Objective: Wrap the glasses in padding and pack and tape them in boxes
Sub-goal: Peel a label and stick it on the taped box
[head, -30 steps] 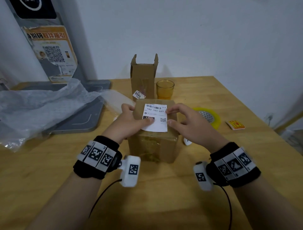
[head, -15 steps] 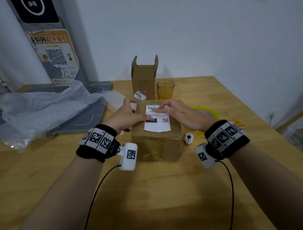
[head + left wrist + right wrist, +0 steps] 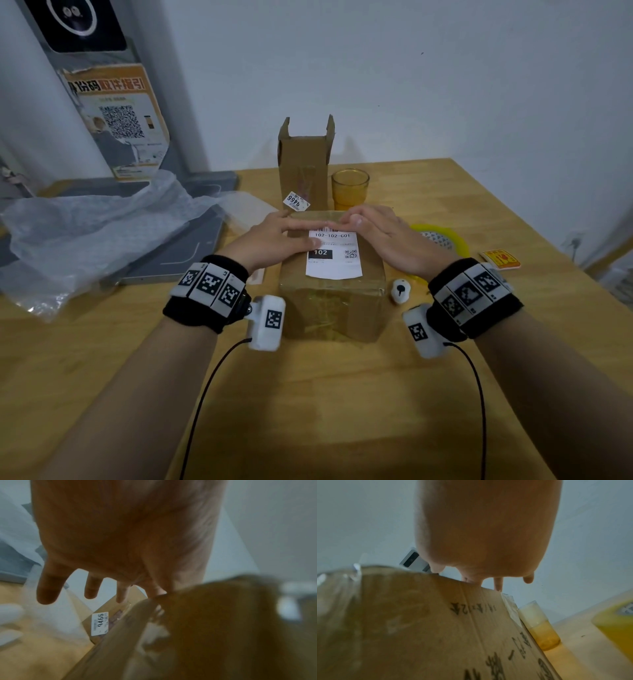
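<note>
Both the left hand (image 3: 274, 236) and right hand (image 3: 383, 236) lie flat, fingers straight, on the label (image 3: 334, 255) atop the taped box (image 3: 330, 301) mid-table (image 3: 308, 411). Bare wood lies nearer the person. The right wrist view alone shows print on the box's side; glass (image 3: 349, 188) stands behind.

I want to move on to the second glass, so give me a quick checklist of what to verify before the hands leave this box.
1. Label lies flat on the sealed box: ok; its near edge, cannot tell.
2. Left hand and right hand press with flat fingers, gripping nothing: ok.
3. Amber glass stands unwrapped: not ok.
4. Tall box open and upright: ok.
5. Padding sheet on the table: ok.
6. Tape roll beside the box: ok.
</note>
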`<state>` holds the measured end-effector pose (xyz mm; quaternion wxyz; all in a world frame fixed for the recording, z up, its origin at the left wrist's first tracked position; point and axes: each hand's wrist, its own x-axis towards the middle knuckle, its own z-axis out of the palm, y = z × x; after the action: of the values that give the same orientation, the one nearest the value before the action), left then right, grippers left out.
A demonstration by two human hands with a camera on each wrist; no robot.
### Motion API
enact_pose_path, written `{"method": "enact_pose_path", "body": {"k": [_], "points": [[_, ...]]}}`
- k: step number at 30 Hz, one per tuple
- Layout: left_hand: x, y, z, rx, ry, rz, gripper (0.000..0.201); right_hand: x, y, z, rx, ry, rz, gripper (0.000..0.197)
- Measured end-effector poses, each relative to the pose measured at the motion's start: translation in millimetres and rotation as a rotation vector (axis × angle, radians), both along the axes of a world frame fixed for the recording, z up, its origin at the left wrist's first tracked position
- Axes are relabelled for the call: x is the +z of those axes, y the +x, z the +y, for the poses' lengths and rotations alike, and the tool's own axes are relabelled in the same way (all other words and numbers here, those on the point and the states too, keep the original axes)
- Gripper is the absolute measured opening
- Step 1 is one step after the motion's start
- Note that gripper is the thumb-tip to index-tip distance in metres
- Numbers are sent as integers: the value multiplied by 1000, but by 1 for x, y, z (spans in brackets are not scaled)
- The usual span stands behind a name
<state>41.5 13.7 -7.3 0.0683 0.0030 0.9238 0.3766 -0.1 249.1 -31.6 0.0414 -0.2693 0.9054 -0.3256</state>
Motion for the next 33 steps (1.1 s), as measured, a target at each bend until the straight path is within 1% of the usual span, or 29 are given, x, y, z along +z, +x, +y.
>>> {"method": "enact_pose_path", "body": {"k": [2,3,4,6,7,9,11,12,13,14,16,18,23,26,29,31,32,33], "points": [[-6,-4,-4,13,47,7,47,-3,2,2,-28,-17,17,66],[-8,-5,-6,4,41,4,49,-4,3,4,-43,-31,18,68],[-10,-6,-8,-3,17,5,49,-5,5,5,-57,-48,16,66],[-12,-9,-12,-9,-82,28,44,-2,10,7,-84,-90,21,54],[-11,-9,-13,-38,-120,68,39,0,14,7,-88,-112,28,48],[-10,-7,-12,-124,-131,153,34,2,20,5,-68,-153,18,37],[-10,-6,-10,-156,-125,147,38,-1,23,-1,-35,-146,-19,33],[-14,-6,-10,-138,-120,122,40,-5,22,-3,-22,-128,-26,37],[-18,-7,-11,-117,-109,101,41,-9,20,-4,-16,-110,-19,45],[-23,-7,-13,-101,-96,98,43,-12,17,-4,-14,-87,-2,55],[-31,-8,-18,-61,-66,102,45,-13,10,-2,-19,-43,17,66],[-33,-9,-20,-12,-48,96,45,-12,6,4,-50,-36,29,70],[-23,-6,-20,34,-40,92,44,-15,7,11,-140,-56,30,69],[-17,-2,-18,-22,-19,137,39,-16,11,15,-169,-96,-30,68],[-10,4,-12,-170,-25,176,41,-11,20,11,-104,-231,-87,50],[-7,5,-6,-238,-69,142,44,-11,24,7,-27,-232,-138,42],[-8,4,-5,-254,-85,136,45,-12,24,6,-3,-234,-141,43],[-8,3,-4,-258,-86,137,45,-14,24,7,6,-242,-129,49]]}}
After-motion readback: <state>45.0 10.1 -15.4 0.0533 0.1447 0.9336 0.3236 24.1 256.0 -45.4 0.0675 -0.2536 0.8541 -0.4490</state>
